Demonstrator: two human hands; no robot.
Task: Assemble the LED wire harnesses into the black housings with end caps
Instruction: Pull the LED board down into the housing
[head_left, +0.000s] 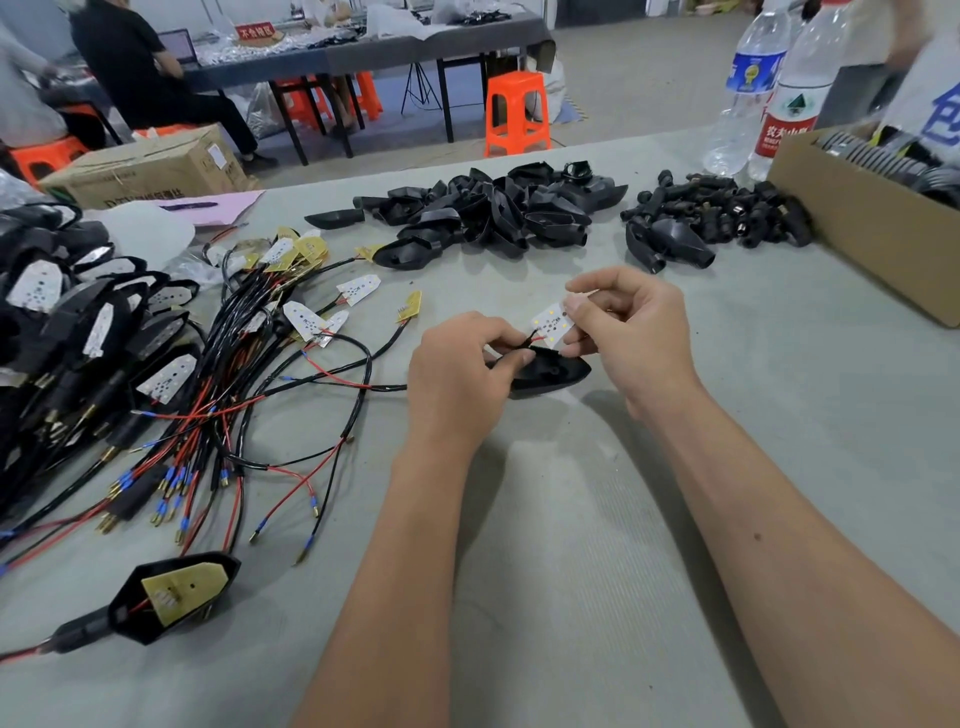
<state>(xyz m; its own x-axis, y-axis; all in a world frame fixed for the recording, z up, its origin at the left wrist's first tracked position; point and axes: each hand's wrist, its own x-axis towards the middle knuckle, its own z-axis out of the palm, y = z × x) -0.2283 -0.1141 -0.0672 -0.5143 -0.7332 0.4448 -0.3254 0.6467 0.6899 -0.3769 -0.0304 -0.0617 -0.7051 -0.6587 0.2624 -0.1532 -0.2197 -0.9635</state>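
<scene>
At the middle of the grey table (727, 415), the right hand (631, 332) pinches a small white LED board (551, 325) by its upper end, while the left hand (460, 371) grips the board's red and black wires (529, 341) and steadies a black housing (553, 371) lying beneath. A heap of empty housings (498, 210) and a pile of end caps (727, 213) sit farther back; loose wire harnesses (234, 364) spread to the left.
</scene>
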